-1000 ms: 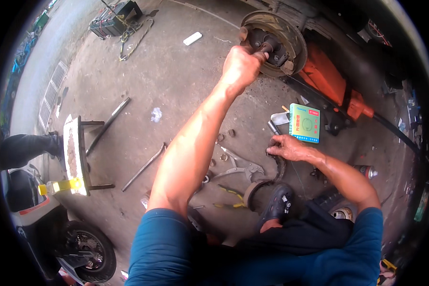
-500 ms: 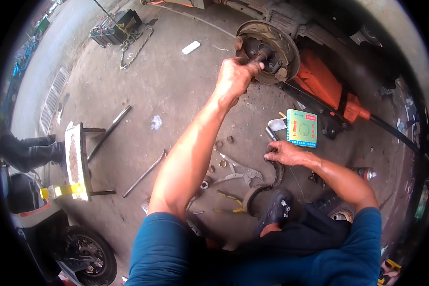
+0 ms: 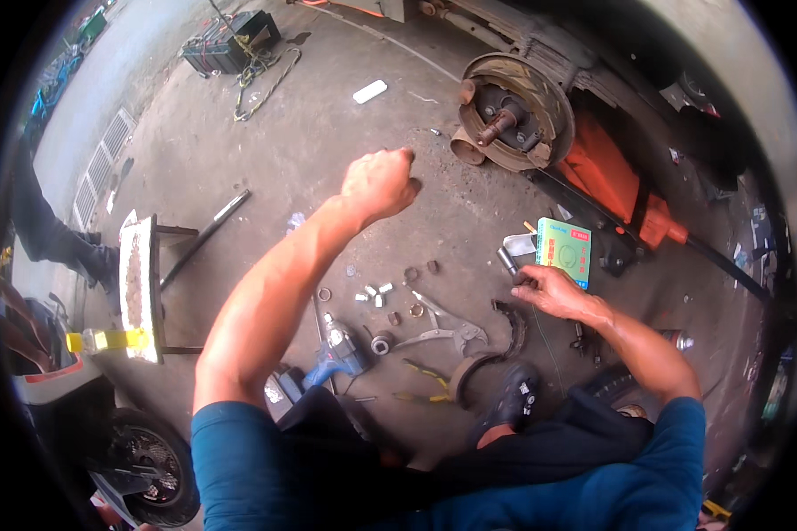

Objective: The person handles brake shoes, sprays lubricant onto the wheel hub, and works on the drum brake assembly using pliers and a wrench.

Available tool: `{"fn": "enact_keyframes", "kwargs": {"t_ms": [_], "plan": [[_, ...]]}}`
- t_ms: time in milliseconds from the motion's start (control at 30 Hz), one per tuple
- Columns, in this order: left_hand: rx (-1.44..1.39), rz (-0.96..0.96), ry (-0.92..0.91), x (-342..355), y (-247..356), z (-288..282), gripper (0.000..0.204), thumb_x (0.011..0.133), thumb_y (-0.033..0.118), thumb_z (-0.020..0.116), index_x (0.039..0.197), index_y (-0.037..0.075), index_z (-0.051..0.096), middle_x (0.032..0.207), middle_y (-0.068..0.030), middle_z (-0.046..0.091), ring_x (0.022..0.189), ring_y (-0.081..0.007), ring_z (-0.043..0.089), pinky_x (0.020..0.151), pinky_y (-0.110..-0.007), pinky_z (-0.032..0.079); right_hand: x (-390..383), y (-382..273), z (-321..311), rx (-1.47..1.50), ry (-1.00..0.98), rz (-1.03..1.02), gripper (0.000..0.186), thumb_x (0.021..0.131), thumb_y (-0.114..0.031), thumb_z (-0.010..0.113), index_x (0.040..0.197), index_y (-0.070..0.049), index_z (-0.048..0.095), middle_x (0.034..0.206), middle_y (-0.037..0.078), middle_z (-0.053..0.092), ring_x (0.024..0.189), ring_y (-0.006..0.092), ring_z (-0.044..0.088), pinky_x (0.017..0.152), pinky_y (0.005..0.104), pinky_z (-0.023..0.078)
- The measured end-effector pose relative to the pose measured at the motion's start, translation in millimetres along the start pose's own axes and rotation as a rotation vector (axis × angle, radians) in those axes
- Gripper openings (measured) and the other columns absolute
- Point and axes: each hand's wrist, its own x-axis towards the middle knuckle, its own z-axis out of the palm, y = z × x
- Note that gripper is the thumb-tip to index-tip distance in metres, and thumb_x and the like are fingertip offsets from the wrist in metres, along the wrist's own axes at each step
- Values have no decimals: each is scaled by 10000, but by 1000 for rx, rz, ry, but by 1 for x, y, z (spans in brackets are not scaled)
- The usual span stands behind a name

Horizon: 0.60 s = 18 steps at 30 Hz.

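Note:
My left hand [image 3: 381,184] is curled into a loose fist above the floor, left of the brake assembly and apart from it. What it holds, if anything, is hidden. My right hand [image 3: 553,292] has its fingers closed at the lower end of a short silver metal cylinder [image 3: 507,258], beside a green and yellow box [image 3: 564,250]. The round, rusty brake assembly [image 3: 551,97] has a bare axle stub [image 3: 502,122] sticking out of its centre. Below my right hand lie curved brake shoes [image 3: 510,326], locking pliers [image 3: 447,334] and yellow-handled pliers [image 3: 429,379].
A blue power drill [image 3: 338,350], a socket [image 3: 382,342] and several small metal sleeves [image 3: 380,294] lie near my knees. An orange jack [image 3: 604,173] stands at right. A stool [image 3: 142,288], a metal bar [image 3: 205,239], a motorbike wheel [image 3: 155,469] and another person's leg [image 3: 58,226] are at left.
My left hand has come off the axle stub and moved left and toward me. The small sleeves and drill show now. My right hand stays by the box, its fingers closed at the cylinder.

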Motion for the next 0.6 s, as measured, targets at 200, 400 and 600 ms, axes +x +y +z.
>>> {"fn": "enact_keyframes", "kwargs": {"t_ms": [200,400,600], "plan": [[-106,-263,61,-19,-92,56,390,770,231,624,1094,15,609,997,-226,639,949,-370,617,836,-443,487,-23,-44,-23,-301,359,-157,363,877,-223,635,1160,-11,555,913,134,630,850,229,627,766,336,488],[-44,-428,40,-45,-174,119,368,802,184,571,1103,-25,545,1238,-232,514,1157,-374,491,986,-431,395,-14,-116,-41,-263,430,-124,624,893,-204,595,1411,-33,292,959,138,615,854,244,610,771,353,490],[90,-410,277,-51,-205,170,506,850,290,585,1213,-51,494,1307,-241,452,1245,-391,388,1020,-448,349,13,-152,-51,-128,578,-105,777,888,-161,589,1473,-49,90,985,111,599,845,208,602,763,331,488]]}}
